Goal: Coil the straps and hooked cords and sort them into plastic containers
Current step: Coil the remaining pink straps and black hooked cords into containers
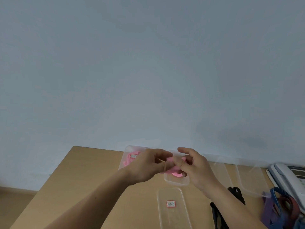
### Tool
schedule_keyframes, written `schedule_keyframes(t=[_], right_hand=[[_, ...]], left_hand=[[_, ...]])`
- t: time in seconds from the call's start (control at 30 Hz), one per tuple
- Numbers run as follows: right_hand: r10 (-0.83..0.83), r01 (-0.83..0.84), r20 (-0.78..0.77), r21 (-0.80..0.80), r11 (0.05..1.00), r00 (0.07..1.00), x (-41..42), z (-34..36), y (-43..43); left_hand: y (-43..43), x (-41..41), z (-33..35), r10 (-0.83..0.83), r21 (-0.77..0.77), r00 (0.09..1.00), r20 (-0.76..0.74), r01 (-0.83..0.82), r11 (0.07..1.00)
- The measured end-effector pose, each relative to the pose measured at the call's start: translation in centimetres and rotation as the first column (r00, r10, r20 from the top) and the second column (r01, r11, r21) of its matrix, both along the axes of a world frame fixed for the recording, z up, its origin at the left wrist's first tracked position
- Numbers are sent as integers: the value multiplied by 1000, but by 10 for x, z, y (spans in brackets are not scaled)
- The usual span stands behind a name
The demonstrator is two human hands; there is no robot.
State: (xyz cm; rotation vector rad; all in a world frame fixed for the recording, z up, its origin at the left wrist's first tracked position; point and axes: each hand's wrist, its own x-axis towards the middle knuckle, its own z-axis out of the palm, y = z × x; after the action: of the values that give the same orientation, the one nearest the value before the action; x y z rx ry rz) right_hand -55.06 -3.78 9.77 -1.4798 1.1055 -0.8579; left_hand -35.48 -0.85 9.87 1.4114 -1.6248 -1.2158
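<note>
Both my hands meet above the back of the wooden table [85, 176]. My left hand [148, 166] and my right hand [196, 167] pinch a coiled pink strap [171, 171] between them, with a thin rubber band stretched across my fingers. The coil hangs just over a clear plastic container [177, 181]. Behind my left hand stands another clear container [127, 156] with pink cords and a label inside. A third clear container [173, 209], labelled red and white, lies nearer me and holds nothing I can see.
Clear lids [247, 177] lie at the right back of the table. Black straps [219, 214] lie at the front right, beside a pile of blue, purple and red straps [280, 207]. A grey desk telephone [290, 177] sits at the far right. A pale wall rises behind.
</note>
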Motion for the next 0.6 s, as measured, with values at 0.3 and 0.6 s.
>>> schedule_keyframes(t=[0.3,0.6], right_hand=[[100,-119,204,86,989,974,11,-4,-3],[-19,20,41,-38,999,999,53,-18,-1]], left_hand=[[-4,31,-11,29,20,941,-336,-23,1000],[-5,68,-20,17,45,904,-427,3,999]])
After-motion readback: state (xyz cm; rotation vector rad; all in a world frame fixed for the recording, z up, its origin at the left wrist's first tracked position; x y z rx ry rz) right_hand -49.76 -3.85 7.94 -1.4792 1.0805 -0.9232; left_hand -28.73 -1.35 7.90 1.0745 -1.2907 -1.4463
